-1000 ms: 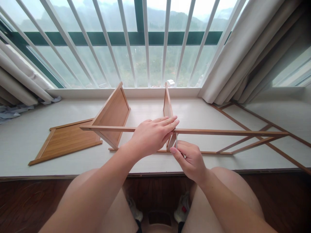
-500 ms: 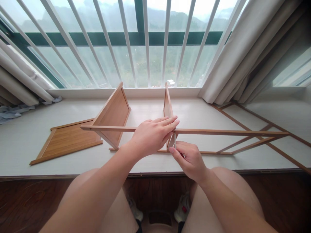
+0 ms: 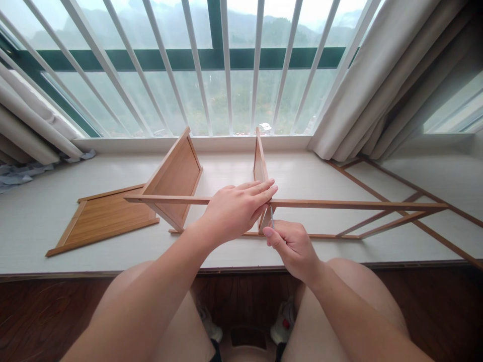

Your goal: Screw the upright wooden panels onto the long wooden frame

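A bamboo shelf frame lies on its side on the white window sill (image 3: 33,221). Its long top rail (image 3: 339,204) runs left to right. My left hand (image 3: 236,210) lies over that rail where an upright shelf board (image 3: 259,163) meets it, fingers closed over the wood. My right hand (image 3: 292,246) sits just below and in front of the joint, pinching a thin metal tool (image 3: 271,217), likely a hex key, whose tip points up at the joint. A second shelf board (image 3: 177,176) leans in the frame to the left.
A loose bamboo panel (image 3: 101,218) lies flat on the sill at the left. White window bars (image 3: 226,65) stand behind. Beige curtains (image 3: 377,85) hang at the right and at the far left. My bare knees and the dark wooden floor (image 3: 37,317) are below the sill.
My right hand has turned a little with the thin tool, whose tip sits slightly higher and nearer the joint. My left hand and the frame have stayed put.
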Demonstrator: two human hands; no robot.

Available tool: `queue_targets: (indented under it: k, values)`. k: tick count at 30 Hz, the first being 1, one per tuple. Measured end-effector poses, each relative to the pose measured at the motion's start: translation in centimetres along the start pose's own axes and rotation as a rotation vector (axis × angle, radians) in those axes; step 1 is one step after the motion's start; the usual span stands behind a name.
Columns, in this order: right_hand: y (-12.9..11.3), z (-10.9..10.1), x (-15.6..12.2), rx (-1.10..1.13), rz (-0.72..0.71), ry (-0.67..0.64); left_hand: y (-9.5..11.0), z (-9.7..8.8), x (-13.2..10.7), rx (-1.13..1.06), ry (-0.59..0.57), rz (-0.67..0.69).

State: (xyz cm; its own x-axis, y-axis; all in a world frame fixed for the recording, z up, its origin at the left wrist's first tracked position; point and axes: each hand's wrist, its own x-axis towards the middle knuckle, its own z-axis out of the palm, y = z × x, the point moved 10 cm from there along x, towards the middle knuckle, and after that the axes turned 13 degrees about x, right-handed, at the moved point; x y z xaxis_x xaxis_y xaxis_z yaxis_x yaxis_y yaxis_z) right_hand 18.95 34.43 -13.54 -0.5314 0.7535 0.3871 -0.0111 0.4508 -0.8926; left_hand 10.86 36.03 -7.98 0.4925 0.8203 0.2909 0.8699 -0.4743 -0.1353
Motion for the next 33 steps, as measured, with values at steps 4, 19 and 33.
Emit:
queue_targets:
  k: [4, 19, 33]
  values:
    - [-0.1, -0.1, 0.0, 0.004, -0.003, -0.006, 0.0, 0.0, 0.0, -0.001, -0.003, 0.001]
    - [-1.1, 0.3, 0.6, -0.041, -0.056, -0.041, 0.0, 0.0, 0.0, 0.008, 0.002, -0.003]
    - [-0.9, 0.4, 1.1, -0.152, -0.015, -0.077, 0.0, 0.0, 0.0, 0.02, 0.005, -0.001]
